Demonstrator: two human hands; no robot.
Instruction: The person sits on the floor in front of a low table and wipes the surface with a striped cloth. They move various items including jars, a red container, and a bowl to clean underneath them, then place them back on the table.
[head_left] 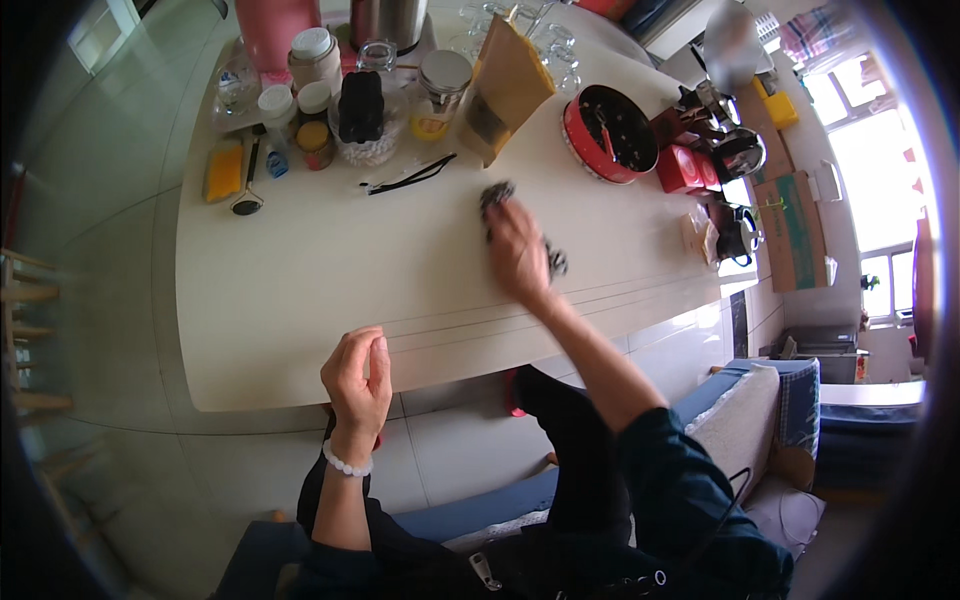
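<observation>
My right hand (518,250) presses flat over a crumpled black-and-white cloth (496,195) on the pale table (300,270). Both are slightly blurred, and the cloth pokes out on either side of the fingers. At the near table edge is my left hand (358,380), its fingers curled together with the thumb alongside. I see nothing in it; a beaded bracelet (347,465) circles that wrist. Beyond the cloth lies a thin black strap-like thing (412,177). An upright brown paper pouch (505,90) stands farther back.
Jars and bottles (315,60) crowd the far left of the table, with a yellow sponge-like block (224,172) and a facial roller (249,200) nearby. A red round pan (608,135) sits at the far right, beside red boxes (688,168). A blue-covered seat (480,520) is below me.
</observation>
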